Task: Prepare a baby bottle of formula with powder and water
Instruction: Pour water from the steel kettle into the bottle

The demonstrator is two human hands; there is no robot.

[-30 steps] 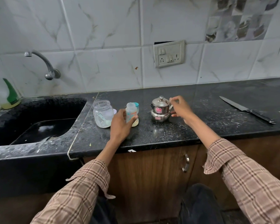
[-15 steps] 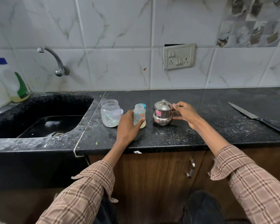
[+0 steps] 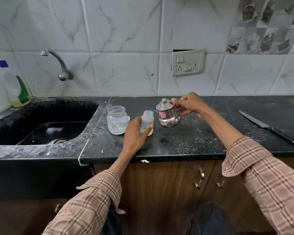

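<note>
Fingers (image 3: 185, 99) of the right hand (image 3: 191, 103) are curled round the handle of the small steel kettle (image 3: 168, 116), which hangs clear of the black bench (image 3: 202, 133), lid on, spout tipped left toward the baby bottle (image 3: 147, 122). That forearm reaches in from the right, checked sleeve pushed back. Left hand (image 3: 134, 134) rests its heel on the bench and grips the open bottle, thumb in front, keeping it upright just beside the clear jar (image 3: 117, 122). Red lettering on the bottle and a red sticker on the kettle are too small to read. A knife (image 3: 268, 127) lies well apart to the right.
</note>
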